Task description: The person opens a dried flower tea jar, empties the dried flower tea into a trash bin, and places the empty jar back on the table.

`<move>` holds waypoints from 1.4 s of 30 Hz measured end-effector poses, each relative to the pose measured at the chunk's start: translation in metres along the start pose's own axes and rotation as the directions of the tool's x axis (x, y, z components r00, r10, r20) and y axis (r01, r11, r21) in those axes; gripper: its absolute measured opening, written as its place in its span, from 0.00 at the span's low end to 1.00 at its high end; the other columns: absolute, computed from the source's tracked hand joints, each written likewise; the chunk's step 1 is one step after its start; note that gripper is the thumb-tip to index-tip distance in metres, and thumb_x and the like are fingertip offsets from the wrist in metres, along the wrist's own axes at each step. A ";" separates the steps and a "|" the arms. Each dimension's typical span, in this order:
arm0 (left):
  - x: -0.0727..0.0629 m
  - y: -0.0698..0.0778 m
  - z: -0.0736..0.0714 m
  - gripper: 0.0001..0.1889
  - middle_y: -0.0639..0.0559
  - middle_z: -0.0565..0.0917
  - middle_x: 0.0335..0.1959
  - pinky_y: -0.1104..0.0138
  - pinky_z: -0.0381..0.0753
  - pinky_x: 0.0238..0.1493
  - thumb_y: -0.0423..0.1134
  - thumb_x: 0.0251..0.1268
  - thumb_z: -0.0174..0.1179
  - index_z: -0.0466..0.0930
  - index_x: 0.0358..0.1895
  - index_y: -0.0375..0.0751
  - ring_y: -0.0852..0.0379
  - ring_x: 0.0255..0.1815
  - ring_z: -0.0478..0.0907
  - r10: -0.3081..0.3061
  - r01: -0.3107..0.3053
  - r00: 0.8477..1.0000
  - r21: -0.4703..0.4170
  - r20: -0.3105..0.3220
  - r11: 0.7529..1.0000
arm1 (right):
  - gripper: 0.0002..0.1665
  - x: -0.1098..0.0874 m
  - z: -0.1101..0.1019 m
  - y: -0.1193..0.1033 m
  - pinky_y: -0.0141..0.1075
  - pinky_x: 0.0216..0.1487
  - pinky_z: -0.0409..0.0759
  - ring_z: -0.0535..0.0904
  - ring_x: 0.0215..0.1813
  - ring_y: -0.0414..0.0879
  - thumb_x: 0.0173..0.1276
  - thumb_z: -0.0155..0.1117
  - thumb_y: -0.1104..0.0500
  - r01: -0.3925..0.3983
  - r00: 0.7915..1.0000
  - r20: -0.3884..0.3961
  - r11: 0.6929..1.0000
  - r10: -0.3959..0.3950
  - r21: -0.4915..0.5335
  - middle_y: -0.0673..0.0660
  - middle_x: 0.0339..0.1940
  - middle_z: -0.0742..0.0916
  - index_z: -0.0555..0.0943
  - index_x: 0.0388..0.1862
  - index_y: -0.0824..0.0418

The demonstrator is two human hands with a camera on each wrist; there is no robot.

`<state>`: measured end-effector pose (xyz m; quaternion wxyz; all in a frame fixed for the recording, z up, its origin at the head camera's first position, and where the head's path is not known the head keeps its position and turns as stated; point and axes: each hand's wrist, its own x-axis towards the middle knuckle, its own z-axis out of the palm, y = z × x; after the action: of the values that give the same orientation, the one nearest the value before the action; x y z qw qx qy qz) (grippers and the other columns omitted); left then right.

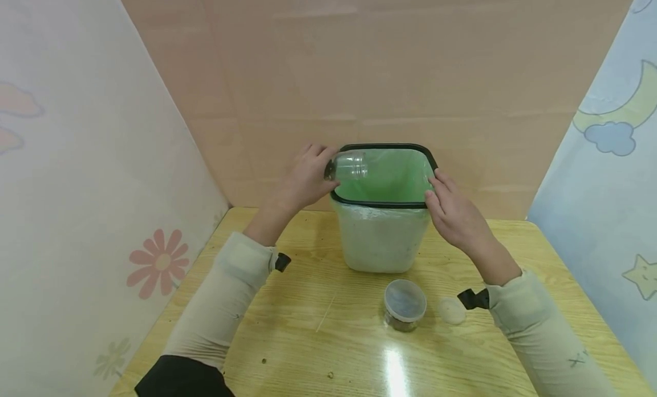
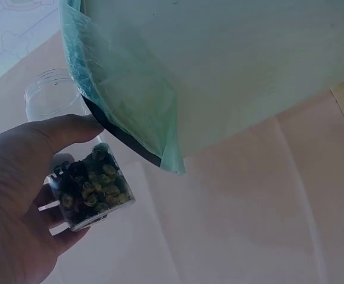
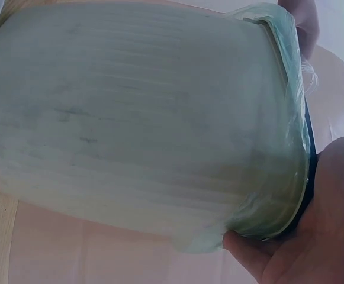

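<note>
My left hand (image 1: 307, 177) grips a clear jar (image 1: 352, 165) lying nearly on its side, its mouth over the left part of the bin's opening. In the left wrist view, dark and yellowish dried buds (image 2: 97, 189) fill the jar's base end, and the mouth end looks bare. The white trash bin (image 1: 382, 240) stands upright, lined with a thin green bag (image 1: 392, 174) under a black rim (image 1: 380, 205). At the rim's right side, my right hand (image 1: 457, 217) holds on, fingers at the top and thumb at the front corner.
In front of the bin stands a round lidded tub (image 1: 405, 301) with dark contents. A flat pale disc (image 1: 453, 311) lies to its right. A thin pale strip (image 1: 325, 312) and small crumbs (image 1: 330, 375) lie on the wooden table (image 1: 287, 334). Papered walls (image 1: 287, 72) enclose the back and sides.
</note>
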<state>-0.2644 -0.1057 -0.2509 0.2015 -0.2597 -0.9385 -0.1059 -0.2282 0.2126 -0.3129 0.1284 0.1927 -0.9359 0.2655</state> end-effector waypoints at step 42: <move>0.002 -0.002 0.000 0.32 0.45 0.79 0.59 0.57 0.73 0.64 0.35 0.61 0.72 0.74 0.70 0.41 0.47 0.60 0.71 0.096 -0.088 0.990 0.082 -0.101 0.993 | 0.37 0.000 0.000 -0.001 0.66 0.72 0.58 0.54 0.78 0.70 0.85 0.29 0.48 0.005 1.000 -0.007 1.000 -0.005 -0.016 0.71 0.81 0.56 0.58 0.76 0.76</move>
<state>-0.2675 -0.1065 -0.2506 0.2650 -0.2890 -0.9169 -0.0736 -0.2276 0.2116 -0.3126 0.1342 0.1930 -0.9370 0.2583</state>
